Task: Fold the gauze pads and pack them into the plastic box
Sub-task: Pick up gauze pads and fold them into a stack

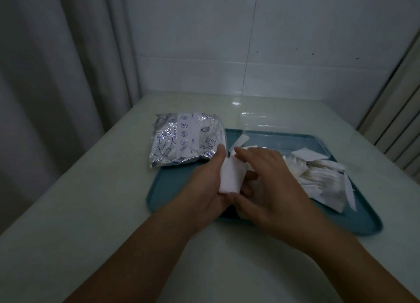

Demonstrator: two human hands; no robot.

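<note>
A white gauze pad (231,176), folded into a narrow strip, is held between both hands above the teal tray (172,198). My left hand (204,184) grips its left edge, thumb up along the side. My right hand (270,182) pinches the pad from the right, with the fingers over its top. A loose heap of white gauze pads (322,177) lies on the tray's right half. The clear plastic box (281,129) stands at the tray's far edge with a few folded pads (242,141) inside; its walls are hard to make out.
A silver foil pouch (186,141) with blue printing lies half on the tray's far left corner and half on the pale table (91,211). A grey curtain (56,63) hangs at the left. A tiled wall (250,41) stands behind the table.
</note>
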